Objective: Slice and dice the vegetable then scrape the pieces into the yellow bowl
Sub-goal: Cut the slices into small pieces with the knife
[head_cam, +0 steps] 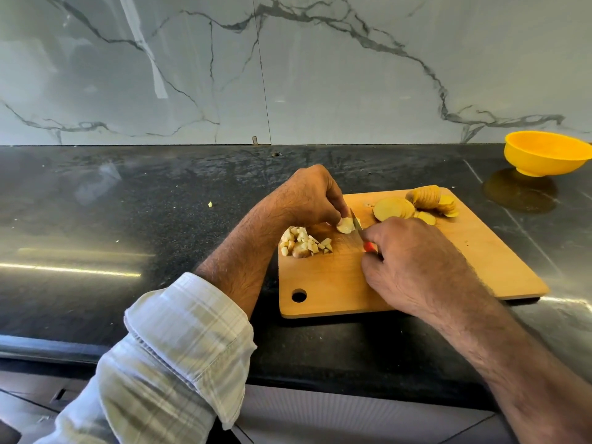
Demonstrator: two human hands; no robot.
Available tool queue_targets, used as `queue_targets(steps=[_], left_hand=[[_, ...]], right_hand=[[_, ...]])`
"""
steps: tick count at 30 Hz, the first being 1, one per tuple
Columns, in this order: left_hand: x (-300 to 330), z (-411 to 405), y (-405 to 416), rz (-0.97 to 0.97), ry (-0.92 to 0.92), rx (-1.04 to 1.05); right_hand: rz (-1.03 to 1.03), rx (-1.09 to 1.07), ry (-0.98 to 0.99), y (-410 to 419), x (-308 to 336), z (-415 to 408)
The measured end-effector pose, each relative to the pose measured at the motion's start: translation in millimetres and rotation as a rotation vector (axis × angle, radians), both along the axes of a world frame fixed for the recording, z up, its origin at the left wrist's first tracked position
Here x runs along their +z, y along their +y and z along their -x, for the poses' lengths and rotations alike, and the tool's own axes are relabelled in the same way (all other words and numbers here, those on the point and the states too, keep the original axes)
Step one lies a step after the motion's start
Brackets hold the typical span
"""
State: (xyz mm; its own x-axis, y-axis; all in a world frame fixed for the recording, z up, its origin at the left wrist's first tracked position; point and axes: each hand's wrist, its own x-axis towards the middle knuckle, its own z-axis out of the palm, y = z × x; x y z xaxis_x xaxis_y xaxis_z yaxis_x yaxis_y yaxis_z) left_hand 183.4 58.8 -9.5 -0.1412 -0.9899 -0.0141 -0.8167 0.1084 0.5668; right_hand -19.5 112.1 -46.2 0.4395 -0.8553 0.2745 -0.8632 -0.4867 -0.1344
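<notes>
Right hand (413, 264) gripping knife (358, 227), handle mostly hidden; left hand (309, 195) pinching half-covered potato slice (346, 225).

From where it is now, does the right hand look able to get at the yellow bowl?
Probably yes, once freed: the right hand grips the knife, but bare counter lies between the board and the yellow bowl.

text: none legible | labels, brands: none | numbers, signs: none | checked: cutting board (416, 267), yellow bowl (544, 155) at 2 o'clock, table (128, 203), marble wall (288, 59), sleeve (176, 347) — all plain
</notes>
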Motion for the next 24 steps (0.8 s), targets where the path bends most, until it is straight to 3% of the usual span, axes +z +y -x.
queue_targets(steps=[17, 24], left_hand=[[3.5, 0.1, 3.2, 0.0, 0.015, 0.012], [4.2, 0.8, 3.8, 0.002, 0.019, 0.021]], right_hand=[[-0.1, 0.03, 0.059, -12.8, -5.3, -10.0], [-0.057, 0.092, -0.077, 23.7, 18.2, -2.3]])
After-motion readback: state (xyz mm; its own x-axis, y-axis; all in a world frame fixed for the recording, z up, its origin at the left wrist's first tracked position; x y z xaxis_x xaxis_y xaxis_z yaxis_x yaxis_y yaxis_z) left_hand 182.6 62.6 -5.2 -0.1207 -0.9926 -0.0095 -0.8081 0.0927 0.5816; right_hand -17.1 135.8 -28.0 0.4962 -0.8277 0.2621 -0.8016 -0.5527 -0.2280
